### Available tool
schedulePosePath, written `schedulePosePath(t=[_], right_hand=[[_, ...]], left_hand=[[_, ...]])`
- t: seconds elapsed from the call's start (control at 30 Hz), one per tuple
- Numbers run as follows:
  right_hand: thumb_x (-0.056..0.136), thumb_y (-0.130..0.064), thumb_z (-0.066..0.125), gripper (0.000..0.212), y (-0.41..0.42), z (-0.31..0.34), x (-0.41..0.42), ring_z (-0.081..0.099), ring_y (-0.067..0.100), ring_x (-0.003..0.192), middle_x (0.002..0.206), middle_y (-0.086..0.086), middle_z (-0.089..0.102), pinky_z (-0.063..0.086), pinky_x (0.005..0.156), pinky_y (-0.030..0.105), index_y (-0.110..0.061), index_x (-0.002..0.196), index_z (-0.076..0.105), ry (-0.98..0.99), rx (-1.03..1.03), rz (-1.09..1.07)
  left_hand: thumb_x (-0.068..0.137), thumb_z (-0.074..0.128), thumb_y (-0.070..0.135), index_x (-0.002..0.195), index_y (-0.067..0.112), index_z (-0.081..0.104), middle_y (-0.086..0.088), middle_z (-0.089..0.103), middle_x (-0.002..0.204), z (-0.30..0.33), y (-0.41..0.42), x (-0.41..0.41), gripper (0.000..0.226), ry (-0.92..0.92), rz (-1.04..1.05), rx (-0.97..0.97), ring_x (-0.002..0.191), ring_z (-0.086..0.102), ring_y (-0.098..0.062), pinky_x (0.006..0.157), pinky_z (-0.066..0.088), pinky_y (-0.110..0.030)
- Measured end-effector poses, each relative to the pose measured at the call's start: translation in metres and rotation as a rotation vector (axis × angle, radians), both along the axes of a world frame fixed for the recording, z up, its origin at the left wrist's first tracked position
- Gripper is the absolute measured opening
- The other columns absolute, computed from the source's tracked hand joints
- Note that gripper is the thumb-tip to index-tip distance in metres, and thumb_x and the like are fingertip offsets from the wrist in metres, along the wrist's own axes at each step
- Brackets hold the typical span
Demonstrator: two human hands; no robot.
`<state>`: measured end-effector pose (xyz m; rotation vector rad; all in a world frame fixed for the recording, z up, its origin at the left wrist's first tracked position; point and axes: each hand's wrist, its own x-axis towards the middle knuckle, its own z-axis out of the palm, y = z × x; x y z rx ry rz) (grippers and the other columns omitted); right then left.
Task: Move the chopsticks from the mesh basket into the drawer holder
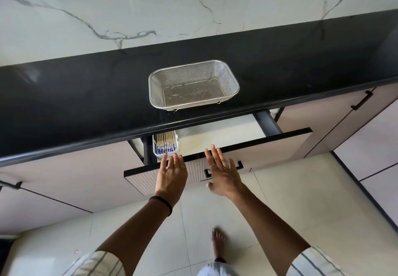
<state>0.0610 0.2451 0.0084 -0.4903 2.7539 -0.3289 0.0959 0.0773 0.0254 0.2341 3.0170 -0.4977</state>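
A steel mesh basket (157,90) stands near the front edge of the black counter, with nothing inside it. Below it a drawer (269,140) is pulled partly out. At the drawer's left end a white holder (154,149) contains several chopsticks (165,143) with wooden shafts and blue-and-white patterned ends. My left hand (172,173) has straight fingers, its tips at the drawer's front edge just below the holder. My right hand (221,172) lies flat with spread fingers against the drawer front, over the black handle. Neither hand holds anything.
The black counter (64,108) runs across the view under a white marble wall. Pale cabinet doors with black handles (363,100) flank the drawer. A ribbed drawer front (142,182) juts toward me. My bare foot (218,243) stands on the tiled floor.
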Motion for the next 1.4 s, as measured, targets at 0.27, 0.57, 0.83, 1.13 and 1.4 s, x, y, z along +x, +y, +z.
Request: schedulePosePath(t=[0.27,0.57,0.83,1.13,1.4], right_hand=[[0.091,-0.029,0.055,0.093,-0.016,-0.002,-0.01,-0.014,0.023,0.147,0.158,0.009,-0.021,0.004,0.119,0.046,-0.014,0.149,-0.017,0.1,-0.199,-0.191],[0.09,-0.031,0.059,0.098,-0.043,-0.011,-0.034,-0.014,0.027,0.146,0.158,0.015,-0.018,0.003,0.121,0.04,-0.002,0.147,-0.015,-0.124,-0.408,-0.344],[0.089,-0.029,0.058,0.097,-0.05,-0.017,-0.066,-0.016,0.024,0.147,0.157,0.013,-0.021,0.004,0.12,0.04,-0.004,0.148,-0.015,-0.165,-0.428,-0.322],[0.092,-0.02,0.055,0.089,-0.063,-0.017,-0.101,-0.013,0.026,0.147,0.157,0.019,-0.017,0.007,0.121,0.037,0.002,0.147,-0.01,-0.184,-0.494,-0.313],[0.091,-0.018,0.053,0.079,-0.065,-0.023,-0.12,-0.004,0.028,0.148,0.158,0.021,-0.008,0.014,0.12,0.037,0.002,0.149,0.002,-0.171,-0.448,-0.279]], left_hand=[[0.069,0.084,0.029,0.124,0.006,0.058,-0.012,0.058,0.122,0.019,-0.033,-0.046,0.064,0.261,0.114,0.251,0.111,0.057,-0.029,0.1,0.043,-0.047],[0.073,0.064,0.066,0.153,0.007,0.003,-0.01,0.001,0.162,0.005,-0.058,-0.084,0.117,0.18,0.283,0.31,0.149,0.005,-0.025,0.119,0.006,-0.043],[0.082,0.062,0.058,0.153,0.007,0.0,-0.01,0.002,0.162,0.004,-0.071,-0.113,0.108,0.147,0.271,0.327,0.149,0.002,-0.024,0.119,0.006,-0.043],[0.076,0.076,0.042,0.15,0.005,0.026,-0.011,0.03,0.155,0.001,-0.087,-0.136,0.096,0.204,0.198,0.342,0.146,0.022,-0.027,0.117,0.019,-0.045],[0.069,0.084,0.028,0.142,0.003,0.041,-0.014,0.044,0.147,-0.007,-0.09,-0.144,0.089,0.312,0.168,0.329,0.137,0.04,-0.028,0.11,0.031,-0.049]])
